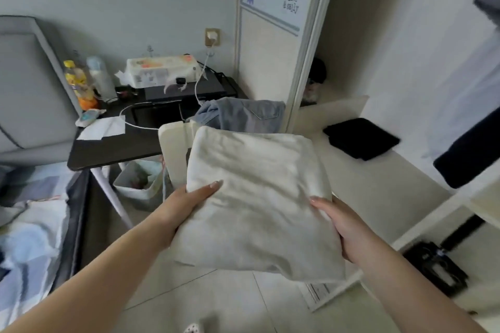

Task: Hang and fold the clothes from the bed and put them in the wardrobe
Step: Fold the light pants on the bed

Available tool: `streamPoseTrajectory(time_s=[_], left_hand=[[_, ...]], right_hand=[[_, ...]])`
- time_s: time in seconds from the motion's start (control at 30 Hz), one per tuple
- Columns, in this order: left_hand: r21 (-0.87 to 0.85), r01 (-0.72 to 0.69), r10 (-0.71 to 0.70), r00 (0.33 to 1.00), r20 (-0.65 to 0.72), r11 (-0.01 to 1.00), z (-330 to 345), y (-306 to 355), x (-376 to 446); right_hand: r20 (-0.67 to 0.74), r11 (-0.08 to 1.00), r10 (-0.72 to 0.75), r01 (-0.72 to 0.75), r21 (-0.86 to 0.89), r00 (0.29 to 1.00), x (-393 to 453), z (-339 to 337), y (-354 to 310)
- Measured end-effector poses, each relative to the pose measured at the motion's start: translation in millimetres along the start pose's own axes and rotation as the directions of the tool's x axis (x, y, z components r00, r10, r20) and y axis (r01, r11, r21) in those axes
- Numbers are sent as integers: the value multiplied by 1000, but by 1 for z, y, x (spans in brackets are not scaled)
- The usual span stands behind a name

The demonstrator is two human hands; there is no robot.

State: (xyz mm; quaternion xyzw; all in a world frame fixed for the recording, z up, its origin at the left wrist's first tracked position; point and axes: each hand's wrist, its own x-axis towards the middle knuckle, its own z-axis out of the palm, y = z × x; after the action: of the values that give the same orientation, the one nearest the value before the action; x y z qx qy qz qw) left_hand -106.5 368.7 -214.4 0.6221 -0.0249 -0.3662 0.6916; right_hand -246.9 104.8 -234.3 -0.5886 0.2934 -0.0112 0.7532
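Two hands carry the folded white garment point(257, 197) in the air in front of me, above the pale floor and short of the open wardrobe point(351, 43) on the right. My left hand point(186, 205) takes the near left edge, thumb lying flat on top and the other fingers hidden underneath. My right hand point(343, 227) takes the near right edge the same way, so each grip pinches the cloth between thumb and fingers.

I judge it light and soft, thick enough to keep its square shape yet ready to sag or unfold if held by one corner. Holding both near edges, with fingers spread beneath, looks like the safest hold. It is plain off-white, folded into a rough square, faintly creased, its far edge tipped up away from me.

Just beyond it, denim jeans point(243, 115) hang over a white chair back point(173, 149). Inside the wardrobe, a folded black garment point(361, 138) lies on the low shelf point(392, 178). Far left stands the dark desk point(116, 146) with bottles and a tissue pack, and the bed point(29, 219) runs along the near left.
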Motion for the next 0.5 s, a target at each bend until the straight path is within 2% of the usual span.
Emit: streamPoseTrajectory(time_s=[0.23,0.4,0.5], left_hand=[[112,78,-103,966,237,991,49,17,118],[203,124,-193,909,369,971,79,39,214],[280,98,-212,886,412,955,103,50,267]], right_hand=[[-233,996,25,-3,93,972,40,-53,-9],[-414,984,59,18,179,908,81,-73,-18],[-503,966,111,25,257,857,102,-83,-23]])
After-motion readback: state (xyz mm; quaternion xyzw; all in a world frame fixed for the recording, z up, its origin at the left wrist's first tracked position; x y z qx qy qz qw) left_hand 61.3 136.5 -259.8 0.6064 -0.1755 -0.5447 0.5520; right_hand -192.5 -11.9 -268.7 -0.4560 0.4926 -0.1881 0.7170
